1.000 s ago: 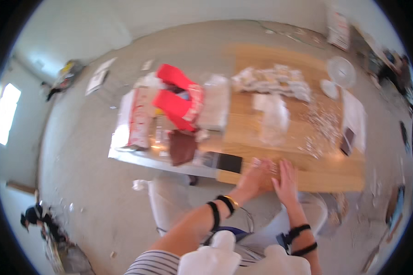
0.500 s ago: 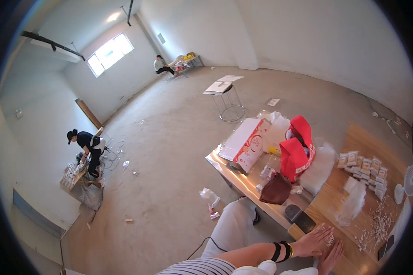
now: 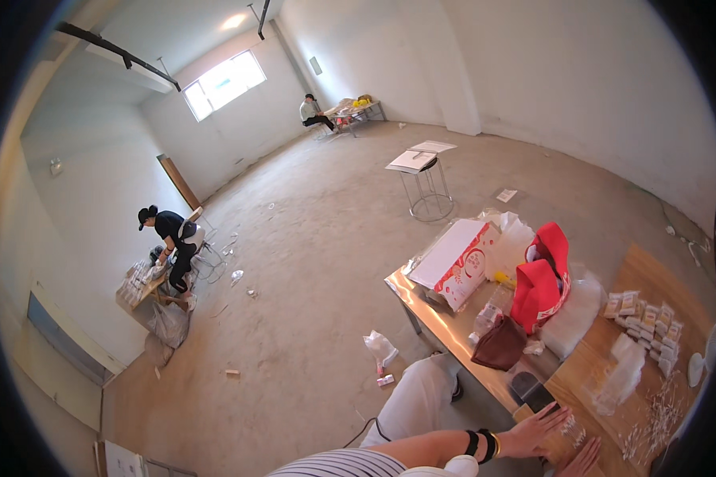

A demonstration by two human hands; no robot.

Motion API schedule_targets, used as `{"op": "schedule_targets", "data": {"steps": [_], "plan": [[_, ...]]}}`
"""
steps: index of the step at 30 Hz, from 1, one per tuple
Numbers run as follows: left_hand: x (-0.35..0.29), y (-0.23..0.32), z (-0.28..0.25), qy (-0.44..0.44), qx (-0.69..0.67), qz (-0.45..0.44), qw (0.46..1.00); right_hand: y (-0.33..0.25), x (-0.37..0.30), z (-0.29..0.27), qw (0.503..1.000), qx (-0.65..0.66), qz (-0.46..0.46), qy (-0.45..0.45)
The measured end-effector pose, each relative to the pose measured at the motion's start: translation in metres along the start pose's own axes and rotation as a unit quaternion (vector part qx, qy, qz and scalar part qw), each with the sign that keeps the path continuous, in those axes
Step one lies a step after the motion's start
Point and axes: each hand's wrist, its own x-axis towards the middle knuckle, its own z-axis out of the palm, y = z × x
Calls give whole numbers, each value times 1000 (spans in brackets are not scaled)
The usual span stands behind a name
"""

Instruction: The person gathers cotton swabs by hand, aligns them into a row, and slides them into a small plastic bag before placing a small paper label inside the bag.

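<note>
My left hand (image 3: 535, 432) lies palm down on the wooden tabletop with its fingers stretched out, its fingertips next to a dark, clear-lidded box (image 3: 531, 389). My right hand (image 3: 584, 461) is partly cut off by the lower edge; its visible fingers are straight and apart from the left hand. Between the two hands is a small cluster of white cotton swabs (image 3: 574, 432). More loose swabs (image 3: 656, 421) are scattered on the wood to the right. A crumpled clear plastic bag (image 3: 619, 374) lies beyond my hands.
Small white packets (image 3: 646, 319) are piled near a white fan (image 3: 698, 367). Farther along the table are a brown pouch (image 3: 500, 343), a red bag (image 3: 539, 286) and a white-and-red carton (image 3: 459, 258). A wire stool (image 3: 429, 191) holds papers. Two people sit at distant tables.
The view has turned, so the room sits farther right and lower. My hands have moved apart, and the left has shifted toward the dark box, leaving the swabs between them more exposed.
</note>
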Motion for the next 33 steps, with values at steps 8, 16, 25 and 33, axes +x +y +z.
{"op": "schedule_targets", "data": {"steps": [8, 16, 25, 33], "plan": [[1, 0, -9, -18, 20, -10, 1000, 2, -4, 6, 1000, -15, -12, 10], [3, 6, -14, -38, -12, -17, 999, 5, -6, 10, 998, -58, -13, 8], [1, 10, -2, 5, 7, 9, 1000, 8, -16, 3, 996, -82, -7, -17], [13, -6, -17, 8, 42, -55, 998, -2, 7, 18, 987, 45, 101, -120]]}}
